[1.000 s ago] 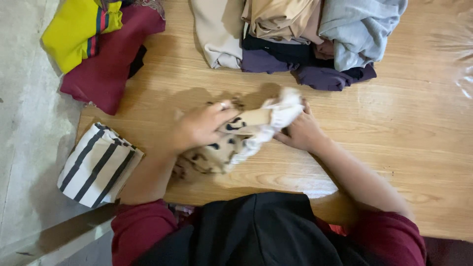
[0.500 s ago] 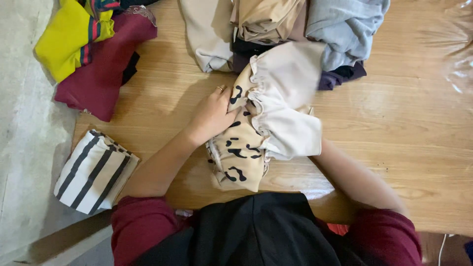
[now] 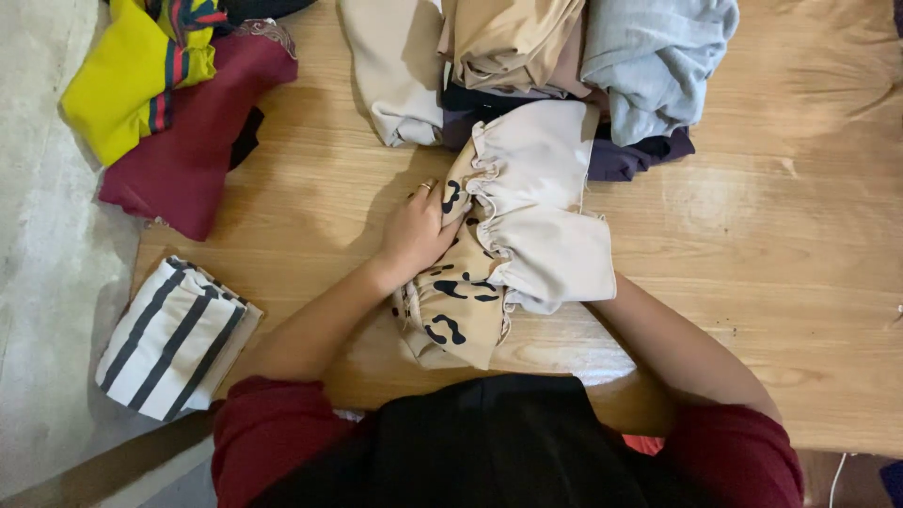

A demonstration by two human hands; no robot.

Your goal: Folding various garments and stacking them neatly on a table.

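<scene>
A small beige garment (image 3: 470, 292) with black blotches and cream gathered panels lies spread on the wooden table (image 3: 752, 254) in front of me. My left hand (image 3: 416, 230), with a ring on one finger, presses flat on the garment's left edge. My right hand is hidden under the cream panel (image 3: 550, 254); only the forearm (image 3: 677, 348) shows, so its grip cannot be seen.
A heap of folded clothes (image 3: 536, 66) in beige, tan, pale blue and dark purple sits at the table's far edge. Maroon and yellow garments (image 3: 169, 103) hang over the far left corner. A black-and-white striped folded cloth (image 3: 169, 339) lies at the near left edge.
The garment was bunched between both hands one second ago. It has since been opened and spread flat, its cream panel now covering my right hand. My left hand shifted to the garment's left edge.
</scene>
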